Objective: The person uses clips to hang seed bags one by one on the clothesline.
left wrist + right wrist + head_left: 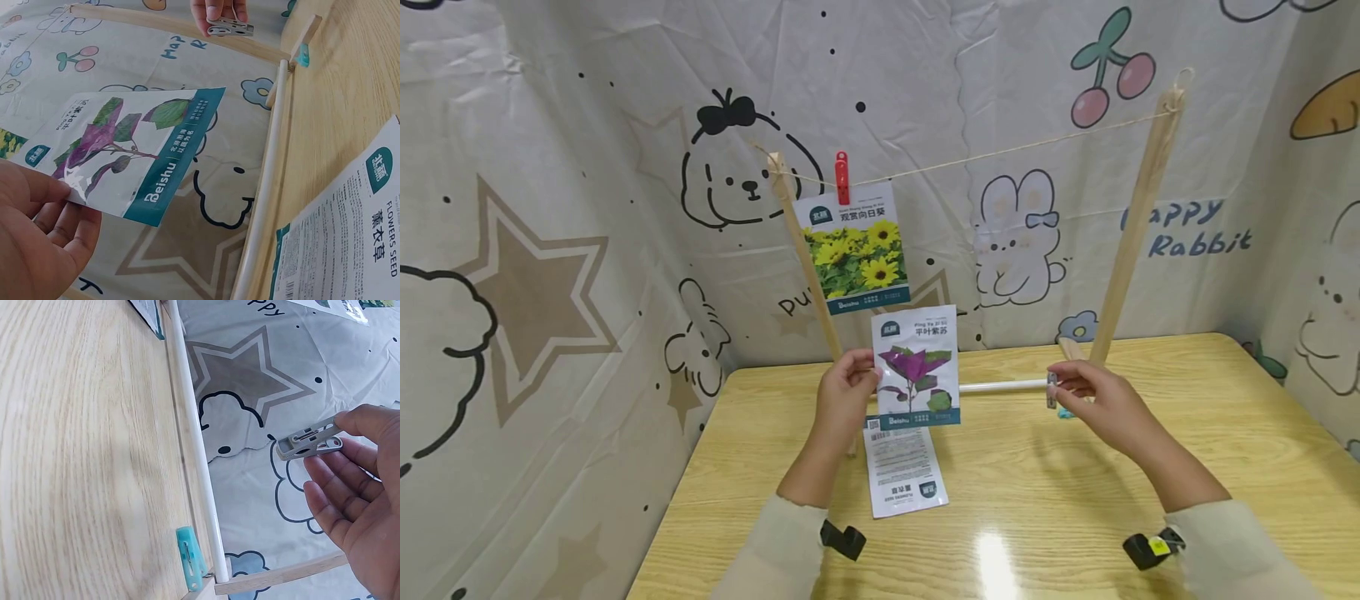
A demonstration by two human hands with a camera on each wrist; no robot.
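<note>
My left hand (847,387) pinches a seed packet (917,367) with a purple-leaved plant by its left edge, holding it up over the table. In my right hand (1097,396) is a grey clothespin (309,437), pinched between thumb and fingers. A sunflower seed packet (859,258) hangs from the string (1000,156) by a red clothespin (842,177), near the left wooden post (808,250). Below the held packet, another seed packet (906,475) lies on the table with its printed back up.
The string runs to a right wooden post (1138,225). A white rod (1003,387) joins the posts low down. By the right post's foot lies a turquoise clothespin (189,557) on the wooden table (1037,517). A printed cloth (910,92) hangs behind.
</note>
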